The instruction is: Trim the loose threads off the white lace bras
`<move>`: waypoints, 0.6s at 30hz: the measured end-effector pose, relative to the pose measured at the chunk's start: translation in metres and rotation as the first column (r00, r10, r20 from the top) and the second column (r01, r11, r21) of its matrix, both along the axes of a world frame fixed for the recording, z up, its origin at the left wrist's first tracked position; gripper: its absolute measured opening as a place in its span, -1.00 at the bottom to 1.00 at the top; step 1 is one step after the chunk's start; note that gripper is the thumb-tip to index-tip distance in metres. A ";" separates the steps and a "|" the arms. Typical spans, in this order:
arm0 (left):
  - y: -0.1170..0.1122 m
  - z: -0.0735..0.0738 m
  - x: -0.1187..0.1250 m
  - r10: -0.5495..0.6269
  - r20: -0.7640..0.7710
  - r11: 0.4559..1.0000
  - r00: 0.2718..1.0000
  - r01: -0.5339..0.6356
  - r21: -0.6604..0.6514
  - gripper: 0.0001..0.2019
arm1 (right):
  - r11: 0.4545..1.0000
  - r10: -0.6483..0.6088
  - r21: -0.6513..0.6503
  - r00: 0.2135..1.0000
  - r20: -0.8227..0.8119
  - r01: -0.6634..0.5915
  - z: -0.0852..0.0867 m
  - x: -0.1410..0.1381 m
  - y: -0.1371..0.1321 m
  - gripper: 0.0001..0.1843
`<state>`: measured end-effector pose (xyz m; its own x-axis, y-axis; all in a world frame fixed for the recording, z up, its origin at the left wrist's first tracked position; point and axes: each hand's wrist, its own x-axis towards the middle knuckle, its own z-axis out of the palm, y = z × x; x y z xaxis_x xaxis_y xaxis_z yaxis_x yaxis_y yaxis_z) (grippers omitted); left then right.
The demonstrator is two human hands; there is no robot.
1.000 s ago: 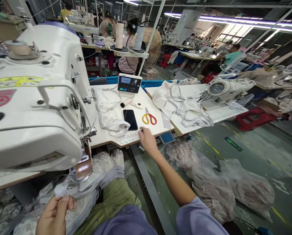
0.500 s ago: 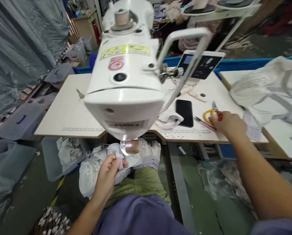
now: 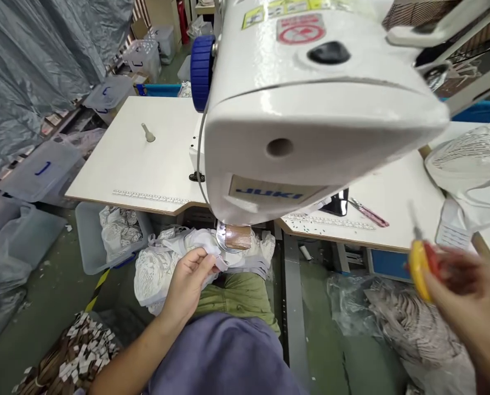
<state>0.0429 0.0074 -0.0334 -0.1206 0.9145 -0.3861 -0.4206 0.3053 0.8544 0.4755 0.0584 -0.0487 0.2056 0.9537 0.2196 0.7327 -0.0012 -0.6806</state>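
My left hand (image 3: pixel 189 280) is closed on a white lace garment (image 3: pixel 163 263) that lies in my lap, just below the head of a white sewing machine (image 3: pixel 311 104). My right hand (image 3: pixel 469 299) is at the lower right, off the table, blurred by motion. It is closed on scissors (image 3: pixel 422 260) with one yellow and one red handle, blades pointing up. The sewing table (image 3: pixel 146 164) spreads behind the machine.
A black phone (image 3: pixel 338 202) and a pink tool (image 3: pixel 370 214) lie on the table to the right of the machine. White fabric (image 3: pixel 471 164) is piled at the right. A clear bin (image 3: pixel 92 241) of lace stands under the table. Plastic bags (image 3: pixel 393 323) lie on the floor.
My right hand has lifted the scissors off the table and drawn them back toward me. My view has swung left and lower. My left hand has stayed closed on the lace.
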 end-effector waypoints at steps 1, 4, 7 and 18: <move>-0.001 -0.001 0.001 0.001 -0.039 1.000 0.999 0.000 0.011 -0.79 | 0.995 0.064 -0.076 0.998 -0.023 -0.065 0.004 -0.022 -0.023 -0.44; -0.004 -0.003 0.002 -0.022 -0.168 0.999 0.985 0.029 0.040 -0.80 | 0.910 0.407 -0.082 0.913 -0.011 -0.407 0.011 -0.096 -0.070 -0.59; -0.007 -0.002 0.002 -0.063 -0.284 0.996 0.957 0.078 0.041 -0.81 | 0.800 0.595 0.056 0.802 0.051 -0.597 0.012 -0.154 -0.076 -0.61; -0.012 0.002 -0.001 -0.085 -0.341 0.994 0.936 0.102 0.032 -0.73 | 0.729 0.654 0.154 0.745 0.130 -0.667 0.009 -0.200 -0.053 -0.69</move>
<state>0.0421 -0.0048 -0.0318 -0.1495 0.9445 -0.2926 -0.0748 0.2843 0.9558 0.2757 0.0050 -0.0400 -0.4816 0.7857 0.3883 0.5428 0.6153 -0.5717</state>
